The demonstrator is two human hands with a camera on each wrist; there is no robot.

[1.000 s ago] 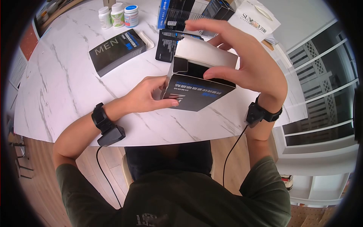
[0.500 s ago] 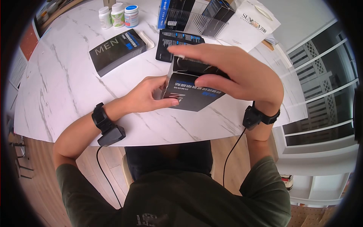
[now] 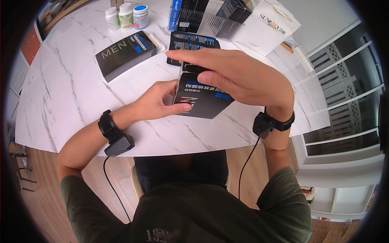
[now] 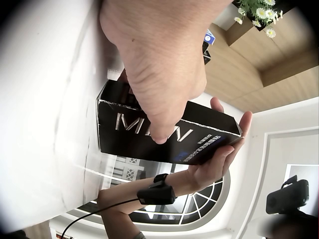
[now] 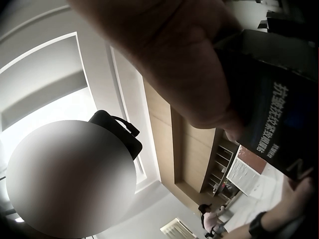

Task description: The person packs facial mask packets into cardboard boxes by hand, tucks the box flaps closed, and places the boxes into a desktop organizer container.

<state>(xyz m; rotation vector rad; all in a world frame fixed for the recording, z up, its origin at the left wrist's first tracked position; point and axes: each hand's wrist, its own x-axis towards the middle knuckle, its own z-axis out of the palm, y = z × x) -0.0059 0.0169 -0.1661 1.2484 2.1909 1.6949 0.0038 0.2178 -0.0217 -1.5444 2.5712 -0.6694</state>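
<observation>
A black carton with "MEN" lettering (image 3: 202, 95) stands on end on the table in front of me, its top tilted a little away. My left hand (image 3: 158, 101) grips its left side, thumb on the lettered front face and fingers behind. Across the top end lies my right hand (image 3: 243, 77), fingers straight and thumb at the upper front edge. The top flap is hidden beneath that palm. In the left wrist view the right fingers (image 4: 244, 124) reach past the top of the carton, and the left thumb (image 4: 162, 132) presses between the letters.
A second black "MEN" carton (image 3: 125, 54) lies at the back left, near three bottles (image 3: 126, 18). Behind the right hand are another black box (image 3: 194, 42), a clear organizer (image 3: 210, 24) with boxes, and a white paper bag (image 3: 265, 28). The marble-patterned table (image 3: 73, 105) has a curved edge.
My right hand has come down and left over the top of the carton, and the raised white flap has folded down under it. The left hand keeps its grip, nearly still.
</observation>
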